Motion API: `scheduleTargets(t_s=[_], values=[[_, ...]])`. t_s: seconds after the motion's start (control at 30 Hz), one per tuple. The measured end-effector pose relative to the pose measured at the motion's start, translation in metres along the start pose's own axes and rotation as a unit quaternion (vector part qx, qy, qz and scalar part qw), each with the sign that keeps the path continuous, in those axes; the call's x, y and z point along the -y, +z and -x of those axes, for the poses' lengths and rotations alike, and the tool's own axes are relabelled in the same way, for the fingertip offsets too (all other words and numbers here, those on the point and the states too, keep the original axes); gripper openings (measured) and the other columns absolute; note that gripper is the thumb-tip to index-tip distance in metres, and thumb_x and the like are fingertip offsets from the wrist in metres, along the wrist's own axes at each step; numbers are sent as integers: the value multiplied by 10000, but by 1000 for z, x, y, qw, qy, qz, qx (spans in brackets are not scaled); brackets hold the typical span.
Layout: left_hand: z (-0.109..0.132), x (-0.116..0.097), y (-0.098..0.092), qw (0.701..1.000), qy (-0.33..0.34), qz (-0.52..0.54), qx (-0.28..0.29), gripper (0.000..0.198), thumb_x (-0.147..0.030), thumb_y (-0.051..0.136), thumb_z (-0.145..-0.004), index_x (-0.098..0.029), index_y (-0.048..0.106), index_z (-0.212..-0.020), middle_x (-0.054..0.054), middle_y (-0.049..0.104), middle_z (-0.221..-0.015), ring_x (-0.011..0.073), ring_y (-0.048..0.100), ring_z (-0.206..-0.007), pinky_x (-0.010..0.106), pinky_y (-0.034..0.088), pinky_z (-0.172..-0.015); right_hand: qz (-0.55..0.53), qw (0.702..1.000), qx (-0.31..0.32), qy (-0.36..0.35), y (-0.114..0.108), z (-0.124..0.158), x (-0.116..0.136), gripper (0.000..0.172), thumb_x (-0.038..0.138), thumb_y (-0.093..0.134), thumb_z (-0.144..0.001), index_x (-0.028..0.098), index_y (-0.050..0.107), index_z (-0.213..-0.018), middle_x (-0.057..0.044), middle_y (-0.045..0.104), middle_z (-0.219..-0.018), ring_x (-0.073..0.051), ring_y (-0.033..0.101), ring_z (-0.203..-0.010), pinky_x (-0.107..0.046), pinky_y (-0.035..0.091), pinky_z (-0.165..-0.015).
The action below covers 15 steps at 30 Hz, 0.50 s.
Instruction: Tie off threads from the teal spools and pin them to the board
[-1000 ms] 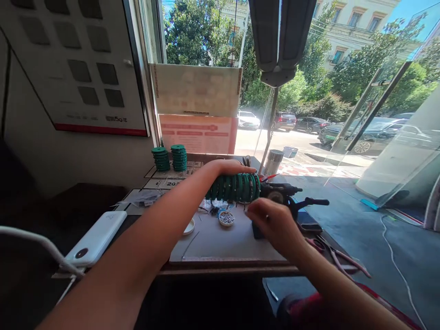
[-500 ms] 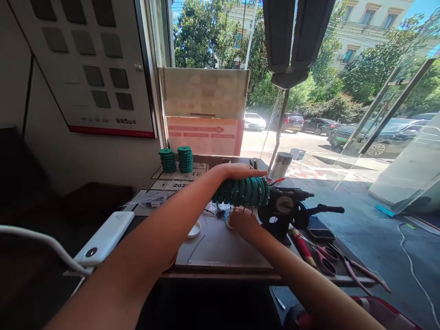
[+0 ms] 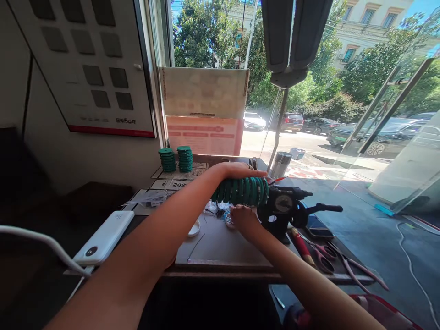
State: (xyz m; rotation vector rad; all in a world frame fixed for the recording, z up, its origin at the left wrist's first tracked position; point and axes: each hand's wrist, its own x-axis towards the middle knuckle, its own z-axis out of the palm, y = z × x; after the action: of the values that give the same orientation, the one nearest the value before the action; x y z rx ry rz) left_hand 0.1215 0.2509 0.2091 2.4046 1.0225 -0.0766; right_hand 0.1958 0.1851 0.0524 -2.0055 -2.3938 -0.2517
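Green disc row [image 3: 240,191]: we hold it lying sideways, raised off the grey mat [image 3: 220,250], its right end against the black crank machine [image 3: 285,206].
Left hand [image 3: 237,170]: we lay it over the top of the row, just left of the machine, with the fingers wrapped over the discs and gripping them.
Right hand [image 3: 242,217]: it sits under the row, just left of the machine's base, with the fingers bent; we cannot tell whether they pinch anything.
Bead bowl [image 3: 228,221]: on the mat left of the machine, touching or just beside our right fingertips.
Green stacks [image 3: 176,159]: two upright piles, well behind and left of the machine, near the window.
Hand tools [image 3: 323,256]: red-handled scissors and pliers lie to the right of the machine, nearer to us.
Power bank [image 3: 105,237]: white, far left of the machine.
Metal cup [image 3: 281,164]: just behind the machine.
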Motion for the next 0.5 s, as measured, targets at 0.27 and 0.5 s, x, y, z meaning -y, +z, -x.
scheduleTargets(t_s=[0.27, 0.5], values=[[1, 0, 0, 1000, 14, 1, 6, 816, -789, 339, -599, -176, 539, -1100, 88, 601, -1139, 276, 515, -1072, 335, 430, -856, -55, 998, -31, -12, -14, 12, 8, 193, 105, 415, -843, 82, 585, -933, -160, 624, -925, -223, 592, -890, -291, 442, -714], [-1, 1, -1, 1000, 22, 8, 13, 761, -740, 436, -595, -190, 540, -1111, 89, 561, -1199, 275, 500, -1085, 352, 419, -879, -219, 959, -172, -48, -70, 90, -29, 192, 251, 396, -867, 194, 530, -741, -29, 593, -735, -143, 565, -646, -231, 406, -590]])
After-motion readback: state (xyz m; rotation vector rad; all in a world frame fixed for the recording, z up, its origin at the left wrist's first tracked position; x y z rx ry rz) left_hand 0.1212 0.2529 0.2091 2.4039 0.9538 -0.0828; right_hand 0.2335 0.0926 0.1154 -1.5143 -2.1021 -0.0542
